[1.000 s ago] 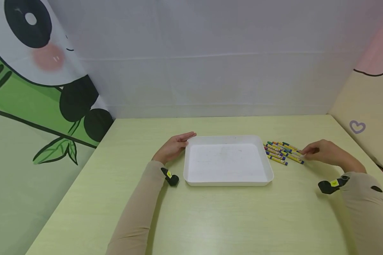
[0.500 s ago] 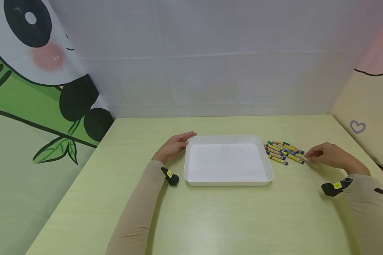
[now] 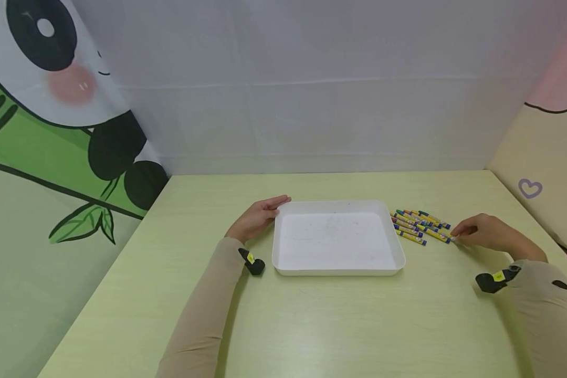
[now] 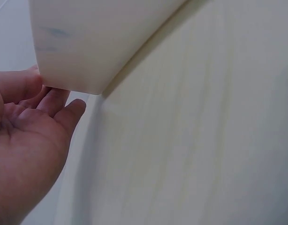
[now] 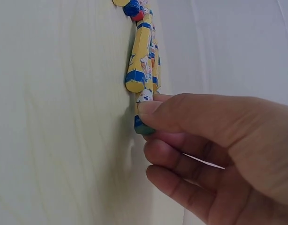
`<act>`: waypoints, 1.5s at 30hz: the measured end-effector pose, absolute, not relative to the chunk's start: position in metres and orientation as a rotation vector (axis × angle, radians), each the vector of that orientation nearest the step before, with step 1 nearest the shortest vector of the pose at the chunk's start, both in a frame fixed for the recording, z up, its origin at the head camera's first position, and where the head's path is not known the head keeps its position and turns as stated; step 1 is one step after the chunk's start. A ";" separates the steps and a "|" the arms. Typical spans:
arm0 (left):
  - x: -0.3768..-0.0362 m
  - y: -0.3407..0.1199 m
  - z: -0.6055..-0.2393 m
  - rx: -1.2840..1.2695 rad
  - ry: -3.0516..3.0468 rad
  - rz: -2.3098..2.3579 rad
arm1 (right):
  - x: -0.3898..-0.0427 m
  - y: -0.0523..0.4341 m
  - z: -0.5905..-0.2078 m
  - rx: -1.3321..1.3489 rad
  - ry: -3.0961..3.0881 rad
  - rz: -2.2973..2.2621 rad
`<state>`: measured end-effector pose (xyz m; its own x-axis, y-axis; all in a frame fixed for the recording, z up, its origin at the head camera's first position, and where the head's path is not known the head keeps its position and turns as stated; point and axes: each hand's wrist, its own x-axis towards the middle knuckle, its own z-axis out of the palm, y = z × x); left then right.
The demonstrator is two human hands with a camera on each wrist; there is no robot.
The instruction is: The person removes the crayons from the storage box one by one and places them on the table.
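Note:
In the head view, my left hand [image 3: 257,216] is at the back left corner of a shallow white tray [image 3: 279,247]. Its thumb touches the tray's left rim while the fingers reach past the corner, fairly straight. The left wrist view shows that hand's thumb [image 4: 22,86] against the outside of the tray [image 4: 83,42]. To the right of the tray, my right hand [image 3: 489,232] pinches the end of a yellow crayon with a blue band [image 5: 138,123] between thumb and fingertips. This crayon lies low beside a pile of yellow-wrapped crayons [image 3: 413,226], partly hidden by the thumb.
The pale wooden table [image 3: 331,325] carries the tray and crayons. A grey-white cloth wall [image 3: 312,121] stands along its back edge, with printed panels on both sides. Crayon ends lie close to the tray's right wall.
My right hand has shifted slightly right and toward me, its fingertips now at the near right end of the pile with the crayon. The left hand and tray have stayed put.

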<state>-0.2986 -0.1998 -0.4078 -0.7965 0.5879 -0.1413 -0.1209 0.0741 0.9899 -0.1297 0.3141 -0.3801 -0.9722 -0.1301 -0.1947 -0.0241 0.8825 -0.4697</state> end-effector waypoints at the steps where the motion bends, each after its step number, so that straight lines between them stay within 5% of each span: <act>1: -0.298 -0.200 -0.408 0.467 1.837 1.776 | -0.130 0.314 -0.380 -0.118 2.828 -0.702; 25: -0.300 -0.201 -0.408 0.479 1.888 1.754 | -0.132 0.308 -0.373 -0.133 2.828 -0.658; 45: -0.300 -0.212 -0.395 0.681 2.543 1.343 | -0.144 0.270 -0.352 -0.065 2.965 -0.733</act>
